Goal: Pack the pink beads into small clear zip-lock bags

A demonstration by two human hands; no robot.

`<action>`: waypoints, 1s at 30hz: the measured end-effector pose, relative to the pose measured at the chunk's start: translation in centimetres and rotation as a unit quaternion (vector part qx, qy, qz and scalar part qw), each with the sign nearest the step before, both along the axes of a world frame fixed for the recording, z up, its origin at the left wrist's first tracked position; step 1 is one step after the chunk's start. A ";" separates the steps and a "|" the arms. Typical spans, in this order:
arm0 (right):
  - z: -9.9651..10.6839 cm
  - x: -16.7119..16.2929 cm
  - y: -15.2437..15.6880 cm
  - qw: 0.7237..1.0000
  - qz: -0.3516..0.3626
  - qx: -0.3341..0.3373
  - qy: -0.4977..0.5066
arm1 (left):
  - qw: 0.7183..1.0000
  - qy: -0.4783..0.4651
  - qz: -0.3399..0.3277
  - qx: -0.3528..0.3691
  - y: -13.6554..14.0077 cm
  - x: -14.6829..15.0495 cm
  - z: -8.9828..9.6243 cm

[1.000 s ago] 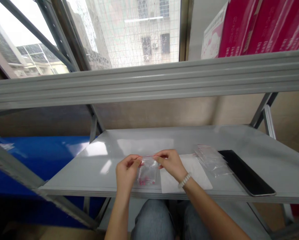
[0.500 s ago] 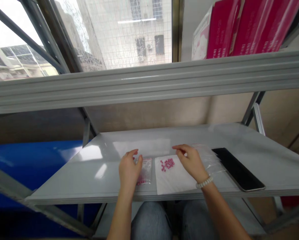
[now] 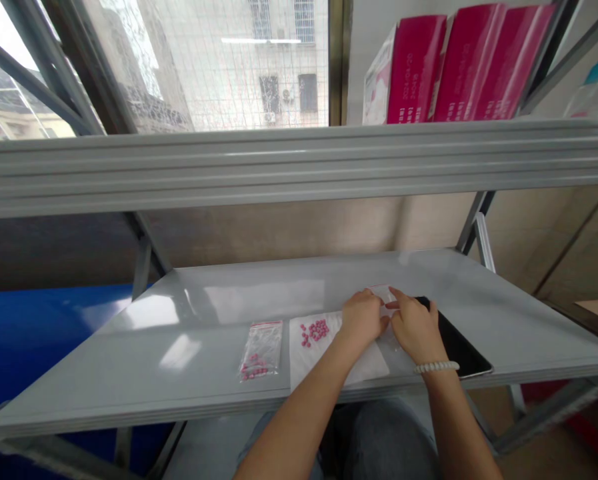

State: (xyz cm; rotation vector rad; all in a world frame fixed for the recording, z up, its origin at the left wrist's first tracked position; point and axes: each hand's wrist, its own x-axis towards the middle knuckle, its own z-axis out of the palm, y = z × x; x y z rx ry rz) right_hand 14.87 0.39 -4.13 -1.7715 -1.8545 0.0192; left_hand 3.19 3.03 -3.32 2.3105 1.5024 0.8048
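My left hand point(image 3: 363, 321) reaches across a white paper sheet point(image 3: 303, 367), its fingers closed at the edge of a clear plastic zip bag point(image 3: 380, 291). From the other side my right hand point(image 3: 417, 327), with a beaded bracelet on the wrist, pinches the same bag; the fingers partly cover it. Several small pink beads point(image 3: 315, 331) lie in a loose cluster on the paper. Left of the paper rests another zip bag point(image 3: 261, 347) with several pink beads at its lower end.
A black tablet point(image 3: 461, 343) lies partly under my right hand and wrist. The grey shelf beam point(image 3: 299, 163) runs across above the table point(image 3: 199, 360), bearing pink boxes point(image 3: 416, 70). A blue surface point(image 3: 43, 340) is at the left.
My left hand has left the filled bag and crossed over the paper to the right. My right hand has moved right, and both now meet at the clear bag. The view has shifted right.
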 end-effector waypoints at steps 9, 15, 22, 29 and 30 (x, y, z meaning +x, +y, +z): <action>0.8 0.7 -1.0 0.946 0.011 0.155 0.283 | 0.980 -0.190 0.044 0.024 0.1 -1.7 -0.8; 2.0 -2.2 -3.7 0.707 0.201 -0.160 0.659 | 0.886 -0.432 0.114 0.124 -3.7 -5.8 0.6; 1.9 -6.5 -5.0 0.546 0.268 -0.298 0.735 | 0.813 -0.537 0.173 0.144 -7.6 -9.6 -0.2; 0.8 -8.2 -5.1 0.589 0.254 -0.283 0.713 | 0.791 -0.595 0.140 -0.016 -7.6 -11.3 -0.3; 0.6 -8.2 -5.0 0.591 0.251 -0.281 0.713 | 0.778 -0.614 0.121 -0.065 -7.9 -11.7 -0.1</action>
